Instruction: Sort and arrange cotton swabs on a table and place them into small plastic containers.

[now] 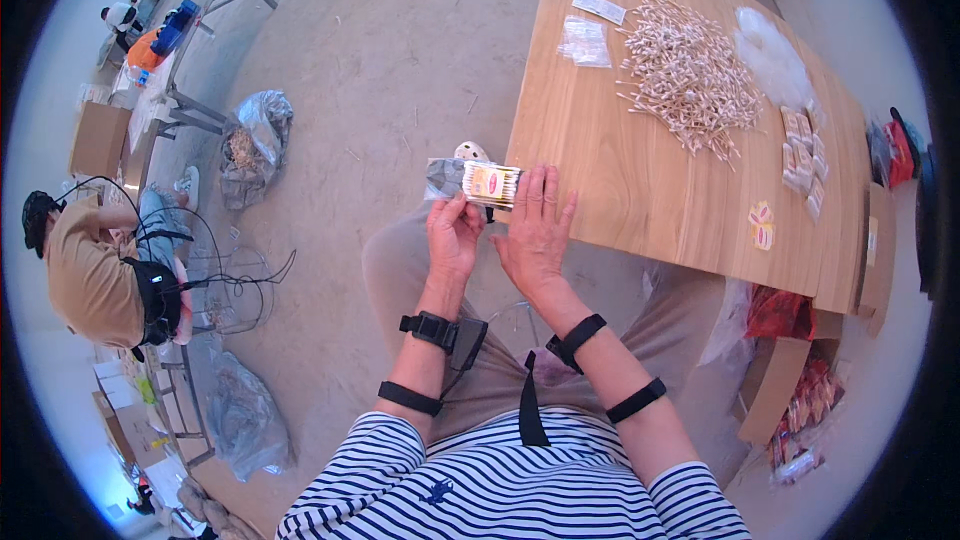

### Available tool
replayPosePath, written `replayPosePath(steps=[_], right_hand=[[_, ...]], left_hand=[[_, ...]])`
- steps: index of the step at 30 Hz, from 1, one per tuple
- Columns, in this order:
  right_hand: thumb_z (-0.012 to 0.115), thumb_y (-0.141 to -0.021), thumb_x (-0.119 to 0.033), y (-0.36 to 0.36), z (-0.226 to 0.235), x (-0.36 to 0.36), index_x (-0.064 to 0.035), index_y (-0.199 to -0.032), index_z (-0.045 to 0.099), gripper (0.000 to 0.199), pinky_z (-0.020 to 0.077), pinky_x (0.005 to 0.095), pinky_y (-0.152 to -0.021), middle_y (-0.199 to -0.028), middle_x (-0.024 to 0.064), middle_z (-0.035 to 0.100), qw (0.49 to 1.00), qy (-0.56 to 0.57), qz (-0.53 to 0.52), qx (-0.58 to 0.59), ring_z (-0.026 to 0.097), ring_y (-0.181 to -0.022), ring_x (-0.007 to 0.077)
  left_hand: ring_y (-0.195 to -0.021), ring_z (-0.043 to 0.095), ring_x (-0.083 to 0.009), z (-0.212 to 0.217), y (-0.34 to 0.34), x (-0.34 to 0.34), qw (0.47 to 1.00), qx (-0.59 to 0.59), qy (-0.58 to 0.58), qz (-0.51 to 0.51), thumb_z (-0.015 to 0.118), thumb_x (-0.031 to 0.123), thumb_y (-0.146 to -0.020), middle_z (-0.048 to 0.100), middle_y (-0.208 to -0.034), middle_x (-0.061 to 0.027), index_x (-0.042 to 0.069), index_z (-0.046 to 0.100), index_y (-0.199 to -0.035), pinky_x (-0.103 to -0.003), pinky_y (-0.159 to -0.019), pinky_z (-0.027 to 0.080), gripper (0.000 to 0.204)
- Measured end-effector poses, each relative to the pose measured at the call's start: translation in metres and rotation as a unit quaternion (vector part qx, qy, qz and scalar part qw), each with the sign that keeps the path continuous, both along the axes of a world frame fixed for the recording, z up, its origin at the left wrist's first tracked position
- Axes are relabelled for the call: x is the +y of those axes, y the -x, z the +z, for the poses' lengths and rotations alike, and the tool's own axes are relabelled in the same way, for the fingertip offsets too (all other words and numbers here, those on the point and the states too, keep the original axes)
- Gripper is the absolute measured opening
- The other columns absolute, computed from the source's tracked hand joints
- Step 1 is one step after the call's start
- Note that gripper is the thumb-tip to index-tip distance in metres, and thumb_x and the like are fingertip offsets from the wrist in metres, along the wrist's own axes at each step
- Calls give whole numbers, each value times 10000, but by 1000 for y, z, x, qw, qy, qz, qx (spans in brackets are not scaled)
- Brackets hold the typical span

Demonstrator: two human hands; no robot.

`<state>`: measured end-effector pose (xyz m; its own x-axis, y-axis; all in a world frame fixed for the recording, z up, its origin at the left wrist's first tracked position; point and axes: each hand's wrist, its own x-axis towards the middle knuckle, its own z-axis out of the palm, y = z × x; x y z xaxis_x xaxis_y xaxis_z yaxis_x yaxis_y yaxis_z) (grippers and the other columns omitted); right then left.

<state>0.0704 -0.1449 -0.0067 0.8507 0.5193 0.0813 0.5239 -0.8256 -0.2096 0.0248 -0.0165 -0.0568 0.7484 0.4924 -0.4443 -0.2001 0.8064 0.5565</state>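
My left hand [454, 238] pinches a clear plastic packet of cotton swabs [490, 183] with a yellow, white and red label, just off the table's left edge. The swabs lie side by side in it, and its loose clear end sticks out to the left. My right hand [536, 240] is open, its straight fingers against the packet's right end at the edge of the wooden table [600, 160]. Farther up the table lies a big heap of loose cotton swabs [690, 70]. Several small yellow and white label cards [762, 227] rest near the table's near right part.
Flat clear bags [585, 42] and a printed strip [599, 7] lie left of the heap. Filled packets [800, 155] and a white translucent bag [772, 55] lie right. A cardboard box [775, 390] stands below. A seated person [100, 265] and sacks [250, 415] are at left.
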Motion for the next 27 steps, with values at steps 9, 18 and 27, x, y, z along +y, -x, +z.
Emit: replayPosePath(steps=[9, 18, 27], right_hand=[[821, -738, -340, -6, 4, -23, 30, -1504, 379, 959, 186, 621, -1202, -1609, 201, 311, 994, -91, 52, 18, 229, -1532, 354], [750, -831, -301, -40, 14, -66, 16, -1403, 515, 695, 275, 546, -1186, -1506, 210, 454, 991, -79, 92, -60, 375, -1438, 361], [724, -843, -247, -157, 12, -144, -19, -1336, 590, 559, 379, 472, -1111, -1384, 170, 571, 987, 29, -36, -151, 491, -1289, 351]], left_hand=[[-611, 553, -130, 0, 8, 4, 999, 38, 5, -13, 658, 160, -957, 589, -701, 1, 114, 579, -916, -315, -605, 486, 100], [-619, 523, -93, 33, 36, 14, 987, 96, -124, 28, 644, 82, -944, 573, -759, -13, 64, 580, -981, -226, -560, 418, 76], [-679, 510, -45, 89, 25, -38, 936, 80, -310, -142, 677, 72, -906, 599, -799, 47, 83, 611, -927, -208, -627, 403, 70]])
